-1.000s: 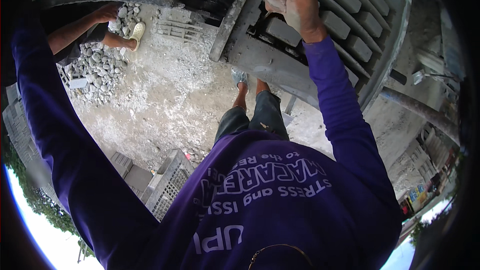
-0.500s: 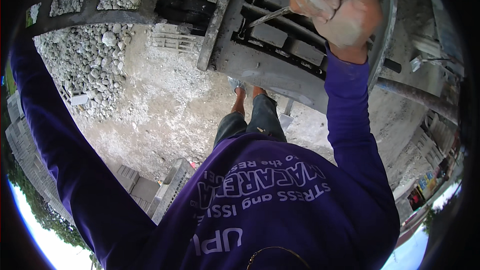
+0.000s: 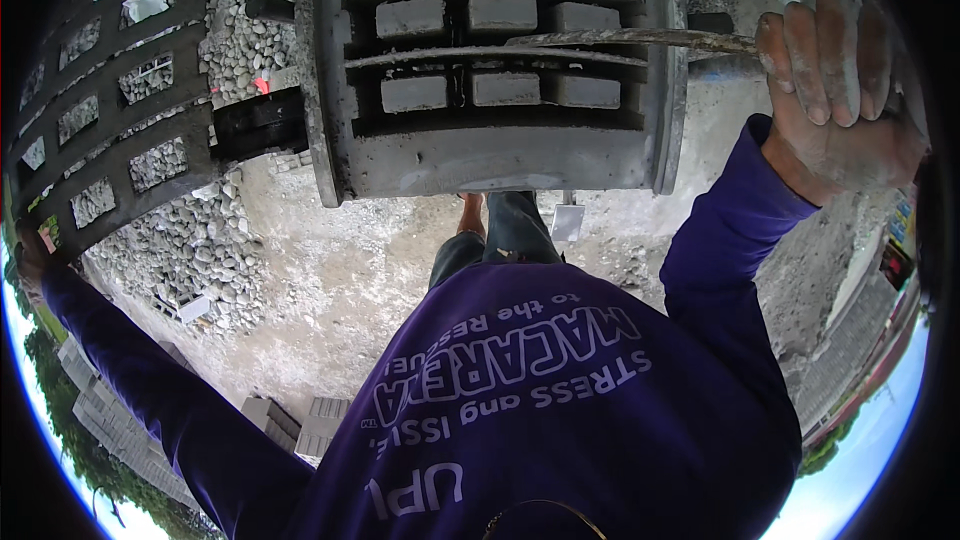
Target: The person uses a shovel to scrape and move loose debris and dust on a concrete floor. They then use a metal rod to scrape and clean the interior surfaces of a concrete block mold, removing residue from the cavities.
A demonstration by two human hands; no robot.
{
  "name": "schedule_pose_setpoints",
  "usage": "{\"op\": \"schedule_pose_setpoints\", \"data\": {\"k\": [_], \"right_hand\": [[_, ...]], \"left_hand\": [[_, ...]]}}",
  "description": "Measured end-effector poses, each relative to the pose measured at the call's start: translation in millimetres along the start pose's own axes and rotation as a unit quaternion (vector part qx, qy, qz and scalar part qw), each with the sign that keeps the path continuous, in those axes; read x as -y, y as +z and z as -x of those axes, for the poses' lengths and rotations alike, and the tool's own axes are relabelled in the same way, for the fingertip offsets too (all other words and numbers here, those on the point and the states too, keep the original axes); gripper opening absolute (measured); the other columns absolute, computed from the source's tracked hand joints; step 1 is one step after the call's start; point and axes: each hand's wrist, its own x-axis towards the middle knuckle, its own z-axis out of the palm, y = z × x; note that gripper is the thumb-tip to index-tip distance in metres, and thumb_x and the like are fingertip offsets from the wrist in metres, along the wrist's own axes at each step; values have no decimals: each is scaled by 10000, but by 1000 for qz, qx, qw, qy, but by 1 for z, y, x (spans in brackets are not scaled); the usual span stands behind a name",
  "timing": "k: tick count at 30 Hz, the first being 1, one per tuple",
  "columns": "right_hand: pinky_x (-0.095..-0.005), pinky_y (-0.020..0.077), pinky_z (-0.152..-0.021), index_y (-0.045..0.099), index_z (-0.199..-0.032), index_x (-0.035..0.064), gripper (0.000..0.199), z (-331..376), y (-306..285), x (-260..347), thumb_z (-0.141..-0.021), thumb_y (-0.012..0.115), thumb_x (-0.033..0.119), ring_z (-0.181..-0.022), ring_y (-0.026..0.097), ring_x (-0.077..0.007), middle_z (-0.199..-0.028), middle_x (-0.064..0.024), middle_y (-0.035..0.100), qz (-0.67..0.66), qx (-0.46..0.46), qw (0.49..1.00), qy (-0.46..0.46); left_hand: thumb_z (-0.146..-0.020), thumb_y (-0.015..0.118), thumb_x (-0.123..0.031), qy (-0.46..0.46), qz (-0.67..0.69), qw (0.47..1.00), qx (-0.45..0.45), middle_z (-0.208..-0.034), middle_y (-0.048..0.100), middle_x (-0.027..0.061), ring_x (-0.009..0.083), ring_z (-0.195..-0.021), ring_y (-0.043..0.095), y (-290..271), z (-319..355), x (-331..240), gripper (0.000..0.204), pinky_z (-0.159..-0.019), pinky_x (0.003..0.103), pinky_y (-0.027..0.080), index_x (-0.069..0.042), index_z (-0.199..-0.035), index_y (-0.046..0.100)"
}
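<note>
My right hand (image 3: pixel 840 90), dusty with grey powder, is closed around a long rusty metal bar (image 3: pixel 620 38) at the upper right. The bar reaches left across a grey steel block mould (image 3: pixel 500 165) whose cells hold several grey concrete blocks (image 3: pixel 505 88). My left arm in a purple sleeve stretches to the far left edge. There my left hand (image 3: pixel 30 255) grips the lower end of a dark metal grid frame (image 3: pixel 110 155). My feet (image 3: pixel 472 215) stand just below the mould.
A heap of gravel (image 3: pixel 200 240) lies under the grid frame at left. Finished hollow blocks (image 3: pixel 300 420) sit on the sandy ground at lower left. Stacked blocks and trees show along the left rim, buildings along the right rim.
My right hand has swung from the top centre to the upper right with the bar. The mould now fills the top middle, and my left hand has come into view at the far left.
</note>
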Motion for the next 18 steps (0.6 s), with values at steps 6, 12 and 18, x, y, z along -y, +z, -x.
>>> {"op": "schedule_pose_setpoints", "data": {"k": [6, 12, 18], "right_hand": [[-286, 367, -680, 449, -662, 187, 343, 47, -22, 39, -852, 583, 440, -576, 454, -88, -610, 41, 463, -4, -124, 991, -41], [-297, 356, -661, 444, -647, 187, 327, 54, -40, 76, -768, 657, 404, -563, 425, -101, -581, 41, 437, -3, -210, 971, -111], [-305, 335, -703, 443, -626, 179, 327, 22, -66, 71, -816, 619, 378, -585, 402, -112, -570, 26, 408, 41, -236, 956, -172]], "left_hand": [[-897, 383, -688, -25, -45, 998, 32, -1130, 695, 153, 292, -1041, 647, -12, -3, 1, 723, -937, 442, 455, -106, -1214, 672], [-900, 377, -689, -58, -91, 991, 76, -1146, 694, 149, 288, -1054, 646, -26, 1, 2, 727, -945, 437, 454, -112, -1232, 669], [-875, 361, -745, -99, -60, 988, 102, -1200, 667, 179, 280, -1223, 566, -31, 9, 9, 784, -1135, 435, 274, -132, -1269, 650]]}}
